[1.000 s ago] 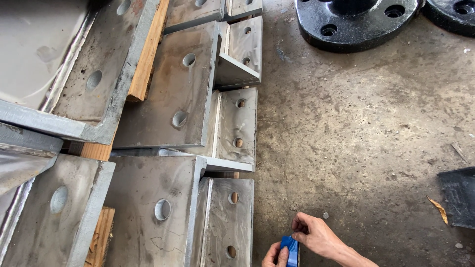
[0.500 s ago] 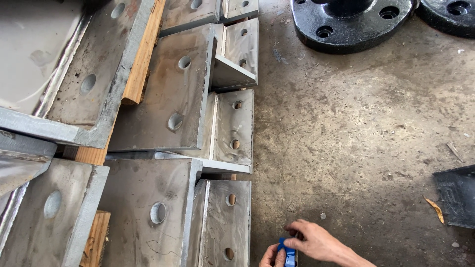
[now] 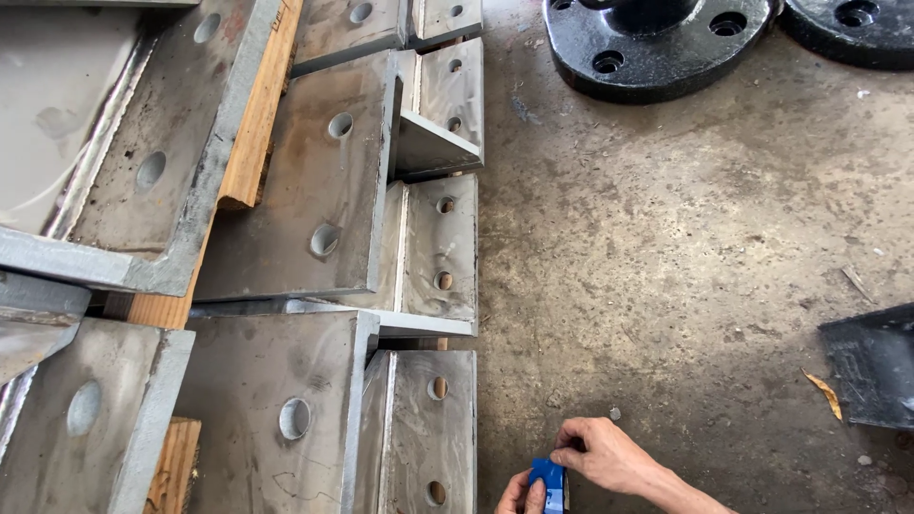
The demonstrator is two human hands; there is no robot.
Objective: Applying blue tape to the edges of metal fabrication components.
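My right hand pinches the top of a small blue object at the bottom edge of the view, fingers closed on it, while my left hand, mostly out of frame, closes on it from below. What the object is I cannot tell; it is half hidden. It hangs just above the concrete floor, beside the nearest grey steel bracket. More drilled steel brackets lie in rows towards the left edge, some resting on wooden battens. A black flange sits at the far edge. No bracket shows any mark or fitting, so work on them looks unstarted.
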